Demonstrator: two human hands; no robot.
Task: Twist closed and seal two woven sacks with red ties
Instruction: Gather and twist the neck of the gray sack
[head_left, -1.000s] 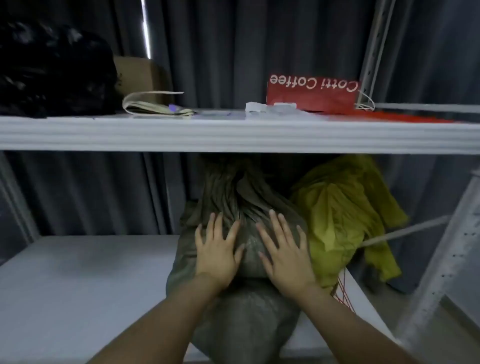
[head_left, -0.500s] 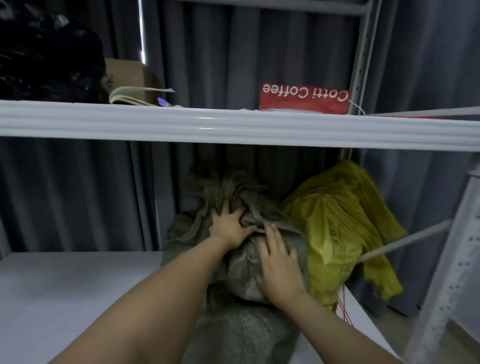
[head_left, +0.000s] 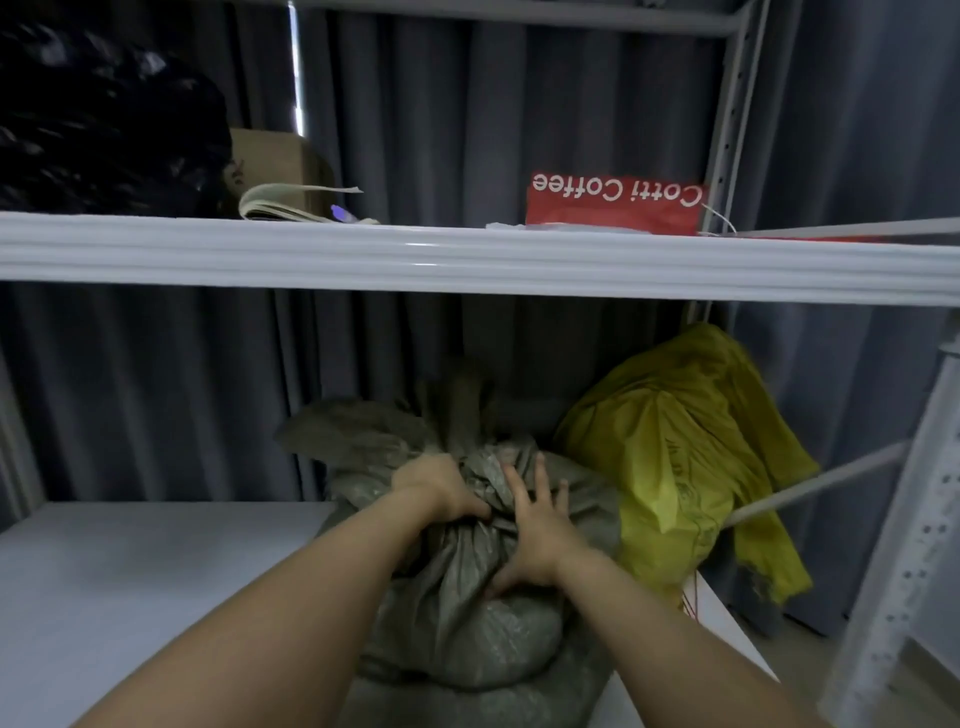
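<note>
A grey-green woven sack (head_left: 457, 618) stands on the white lower shelf (head_left: 130, 597), its loose top bunched above a narrowed neck. My left hand (head_left: 441, 486) grips the gathered neck with curled fingers. My right hand (head_left: 535, 535) lies on the sack just right of the neck, fingers spread and straight, pressing the fabric. A yellow woven sack (head_left: 670, 462) leans right beside the grey one, its mouth loose. Thin red ties (head_left: 690, 603) show at the shelf's right edge below the yellow sack.
A white upper shelf (head_left: 467, 257) crosses the view just above the sacks. On it sit a black plastic bag (head_left: 98, 124), a cardboard box (head_left: 275, 161), a notebook (head_left: 291, 205) and a red Cotti Coffee bag (head_left: 613, 205). A perforated metal upright (head_left: 904, 545) stands at right; grey curtains hang behind.
Both hands moved up from lying flat on the sack's body. My left hand has closed around the bunched neck, and the right hand shifted up beside it.
</note>
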